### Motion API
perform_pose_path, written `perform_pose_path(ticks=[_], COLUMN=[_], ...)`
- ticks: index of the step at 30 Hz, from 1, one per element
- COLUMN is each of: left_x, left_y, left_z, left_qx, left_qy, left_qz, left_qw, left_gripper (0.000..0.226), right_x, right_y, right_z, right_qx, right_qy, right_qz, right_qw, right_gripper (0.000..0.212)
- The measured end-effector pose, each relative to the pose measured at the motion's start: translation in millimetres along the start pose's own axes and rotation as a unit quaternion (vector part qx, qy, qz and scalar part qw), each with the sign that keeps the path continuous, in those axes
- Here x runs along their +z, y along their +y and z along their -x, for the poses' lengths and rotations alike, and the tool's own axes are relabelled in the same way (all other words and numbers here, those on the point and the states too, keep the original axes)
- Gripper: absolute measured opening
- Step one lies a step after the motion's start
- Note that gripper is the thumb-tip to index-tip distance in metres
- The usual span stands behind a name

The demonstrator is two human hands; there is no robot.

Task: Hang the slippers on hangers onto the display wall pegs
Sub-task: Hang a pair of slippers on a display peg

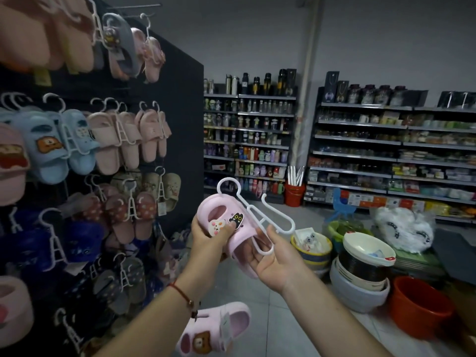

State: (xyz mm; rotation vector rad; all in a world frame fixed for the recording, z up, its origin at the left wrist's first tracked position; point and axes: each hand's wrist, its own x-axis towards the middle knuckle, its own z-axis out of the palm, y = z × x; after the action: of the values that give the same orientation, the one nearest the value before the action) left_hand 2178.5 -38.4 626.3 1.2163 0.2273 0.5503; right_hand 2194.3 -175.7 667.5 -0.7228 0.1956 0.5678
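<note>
So, biggest first: the black display wall [177, 99] fills the left side of my view, with rows of slippers already hung on white hangers from its pegs; its right edge stands just left of my hands. Next, the pink slipper [231, 228] I'm working on sits mid-air in front of me, right of that wall edge, low in the frame, held between both hands. My left hand [208, 239] grips it across the strap, thumb pressed by the cat and bunny charms. My right hand [273, 258] cups the sole end from below, and its fingers pinch the lower loop of the white hanger [268, 217], which lies across the slipper with one hook up above the slipper's top edge and another hook pointing to the right. A second pink slipper [219, 328] with a bear charm and a tag lies on the floor below my arms, not on any hanger. Handling guess: the slipper looks like soft foam, light, squashy, no breakage worry, fine to squeeze at the strap. The hanger looks like thin stiff plastic, probably springy and snappable at the hook, so I'd hold it by the shaft, not the hook tip. Charms could pop off if rubbed hard.
</note>
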Motion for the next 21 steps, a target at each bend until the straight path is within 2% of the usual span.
perform_pose_path(ticks=[2, 6, 10, 12, 14, 17, 21], left_x=[-1, -3, -3, -6, -10, -14, -9], left_y=[2, 5, 4, 4, 1, -5, -18], left_z=[-5, -14, -17, -19, -24, -24, -14], left_qx=[-0.033, -0.046, -0.075, -0.093, -0.097, -0.094, -0.083], left_qy=[0.012, 0.024, 0.036, 0.065, 0.09, 0.116, 0.104], left_qz=[0.032, 0.016, 0.012, 0.029, 0.046, 0.039, 0.012], left_qw=[0.999, 0.999, 0.996, 0.993, 0.99, 0.988, 0.991], left_gripper=[0.058, 0.055, 0.058, 0.064, 0.073, 0.071, 0.082], right_x=[-4, -13, -26, -34, -42, -47, -41], right_y=[1, 4, 9, 12, 14, 11, 7], right_z=[3, 12, 19, 23, 27, 32, 36], right_qx=[-0.005, -0.025, -0.099, -0.12, -0.115, -0.064, -0.031], right_qy=[-0.008, -0.031, -0.002, 0.0, -0.01, -0.041, -0.092], right_qz=[0.027, 0.127, 0.286, 0.322, 0.306, 0.195, 0.123], right_qw=[1.0, 0.991, 0.953, 0.939, 0.945, 0.978, 0.988], right_gripper=[0.03, 0.02, 0.02, 0.02, 0.019, 0.014, 0.019])
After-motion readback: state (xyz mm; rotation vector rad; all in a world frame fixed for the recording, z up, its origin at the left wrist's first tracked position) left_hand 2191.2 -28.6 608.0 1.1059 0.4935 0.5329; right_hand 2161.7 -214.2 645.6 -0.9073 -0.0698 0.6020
